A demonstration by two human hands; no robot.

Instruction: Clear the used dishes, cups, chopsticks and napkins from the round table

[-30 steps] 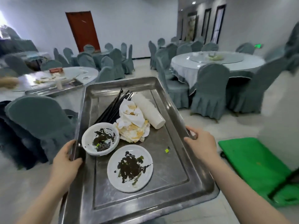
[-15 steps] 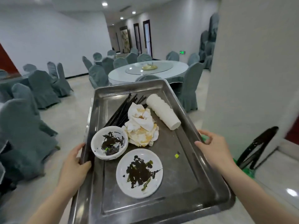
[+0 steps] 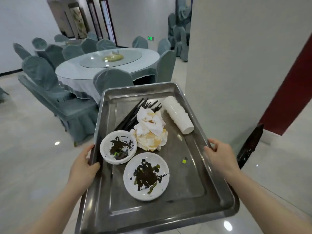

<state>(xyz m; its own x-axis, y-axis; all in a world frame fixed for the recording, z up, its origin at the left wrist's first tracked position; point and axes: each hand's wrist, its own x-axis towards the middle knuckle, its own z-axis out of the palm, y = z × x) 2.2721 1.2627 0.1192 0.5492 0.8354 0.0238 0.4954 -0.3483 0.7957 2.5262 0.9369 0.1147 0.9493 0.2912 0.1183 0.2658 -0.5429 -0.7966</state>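
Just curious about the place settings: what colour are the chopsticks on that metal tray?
Black chopsticks, seen best in the head view.

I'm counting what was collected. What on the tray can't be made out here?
Head view only:
- Black chopsticks: lower ends hidden under crumpled stained napkins; count unclear.
- Stack of white cups: nested, number untellable.
- Small green scrap on the steel tray: too small to identify.

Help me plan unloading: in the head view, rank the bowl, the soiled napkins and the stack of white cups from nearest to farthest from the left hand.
From the left hand:
1. Bowl, at the tray's left edge, right beside the thumb.
2. Soiled napkins, mid-tray, just beyond the bowl.
3. Stack of white cups, lying on its side by the far right rim.
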